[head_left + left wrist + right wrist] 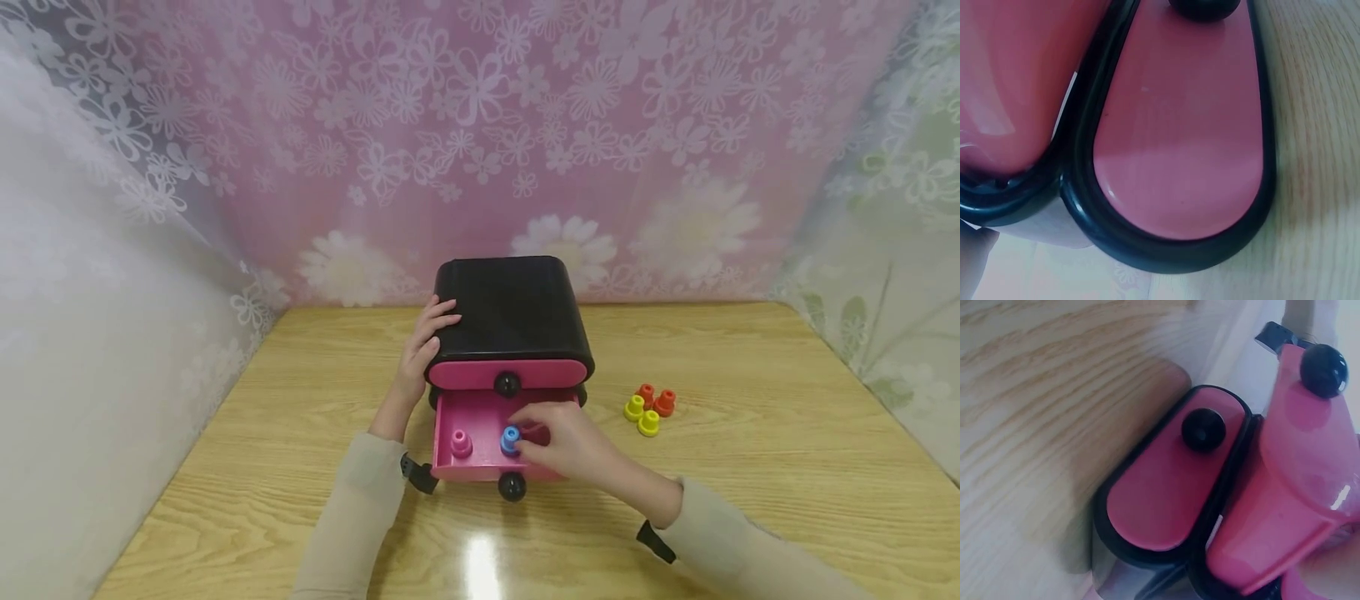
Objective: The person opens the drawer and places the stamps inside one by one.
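Note:
A black cabinet [510, 308] with pink drawer fronts stands on the wooden table. Below its closed top drawer [465, 375], a pink drawer [480, 473] is pulled out. Inside it stand a pink peg [461, 443] at the left and a blue peg [511, 440] near the middle. My right hand [566, 442] reaches over the drawer's right side and pinches the blue peg between thumb and forefinger. My left hand [423, 350] rests against the cabinet's left side, its fairly straight fingers reaching onto the top. In the right wrist view, a lower drawer [1160, 494] is closed.
Right of the cabinet, red pegs [664, 403] and yellow pegs [648, 423] stand in a cluster on the table [750, 467]. A flowered pink curtain [480, 167] hangs behind, with pale curtains at both sides. The pulled-out drawer's black knob [512, 486] juts forward.

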Demonstrator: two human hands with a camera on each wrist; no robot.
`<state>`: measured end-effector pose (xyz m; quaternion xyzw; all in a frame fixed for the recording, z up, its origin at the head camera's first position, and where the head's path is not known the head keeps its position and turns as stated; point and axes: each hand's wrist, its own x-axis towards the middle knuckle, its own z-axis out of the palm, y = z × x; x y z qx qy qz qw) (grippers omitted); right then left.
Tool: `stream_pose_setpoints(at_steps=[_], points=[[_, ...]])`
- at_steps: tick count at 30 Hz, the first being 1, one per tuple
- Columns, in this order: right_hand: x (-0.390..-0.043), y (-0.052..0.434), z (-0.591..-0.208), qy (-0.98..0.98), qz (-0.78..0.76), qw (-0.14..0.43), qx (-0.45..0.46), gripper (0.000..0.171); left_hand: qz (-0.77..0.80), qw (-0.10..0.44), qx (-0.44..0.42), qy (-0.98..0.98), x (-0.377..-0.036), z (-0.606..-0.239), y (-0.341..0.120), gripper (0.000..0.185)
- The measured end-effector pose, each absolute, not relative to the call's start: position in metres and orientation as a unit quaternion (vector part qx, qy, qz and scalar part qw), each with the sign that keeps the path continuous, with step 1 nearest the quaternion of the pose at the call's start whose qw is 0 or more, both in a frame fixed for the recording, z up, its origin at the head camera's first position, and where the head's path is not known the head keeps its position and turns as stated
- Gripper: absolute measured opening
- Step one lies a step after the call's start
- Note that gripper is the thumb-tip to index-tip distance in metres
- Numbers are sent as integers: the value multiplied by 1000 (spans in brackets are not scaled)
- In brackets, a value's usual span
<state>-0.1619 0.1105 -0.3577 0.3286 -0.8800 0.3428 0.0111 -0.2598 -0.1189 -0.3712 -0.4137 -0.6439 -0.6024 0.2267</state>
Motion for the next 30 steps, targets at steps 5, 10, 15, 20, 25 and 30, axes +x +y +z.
stream_pose_setpoints(at_steps=[5, 10, 15, 20, 25, 30], points=[[-158, 121, -351, -884, 347, 35, 312, 24, -597, 225, -420, -645, -262, -370, -120, 39], [-153, 136, -344, -887, 370, 37, 275, 26, -592, 228, -418, -651, -263, -373, -120, 41], [-154, 154, -337, -875, 392, 78, 272, 24, -592, 230, -412, -653, -263, -373, -121, 45], [-159, 177, -336, -886, 370, 116, 253, 20, -592, 233, -405, -656, -264, -375, -122, 45], [-169, 204, -335, -902, 364, 104, 209, 20, -593, 229, -407, -656, -264, -376, -122, 45], [-181, 228, -338, -912, 359, 100, 171, 23, -596, 229, -404, -655, -264, -376, -120, 45]])
